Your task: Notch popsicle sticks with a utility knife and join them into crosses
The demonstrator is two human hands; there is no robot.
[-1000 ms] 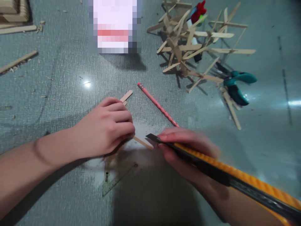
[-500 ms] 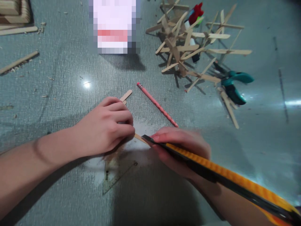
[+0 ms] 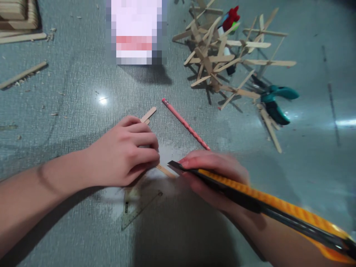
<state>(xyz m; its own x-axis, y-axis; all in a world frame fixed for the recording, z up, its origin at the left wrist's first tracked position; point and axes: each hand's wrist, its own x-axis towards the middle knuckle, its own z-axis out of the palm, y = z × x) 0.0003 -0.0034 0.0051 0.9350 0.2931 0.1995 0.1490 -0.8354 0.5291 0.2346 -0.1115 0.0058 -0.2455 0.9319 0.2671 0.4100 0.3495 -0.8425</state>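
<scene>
With fingers curled down, my left hand (image 3: 133,150) grips a wooden craft stick (image 3: 166,171), whose end pokes out to the right with small marks on it. Another craft stick (image 3: 149,114) shows beyond the knuckles of that hand; the middle of these sticks is hidden under it. My right hand (image 3: 217,174) is closed around a utility knife (image 3: 250,194) with a yellow-orange and black body. The dark blade points left, just above and apart from the stick. A clear set square (image 3: 140,209) lies on the table below my left hand.
A pink pencil (image 3: 185,123) lies beyond my hands. Farther right are a heap of joined craft sticks (image 3: 207,57) and green-handled pliers (image 3: 275,102). Stacked sticks (image 3: 19,24) sit at the far left, a loose stick (image 3: 23,75) nearer. A blurred white object (image 3: 135,22) stands at the back.
The blade has lifted slightly off the stick, and a gap now shows between them. More of the stick's marked end is visible. My left hand has barely shifted.
</scene>
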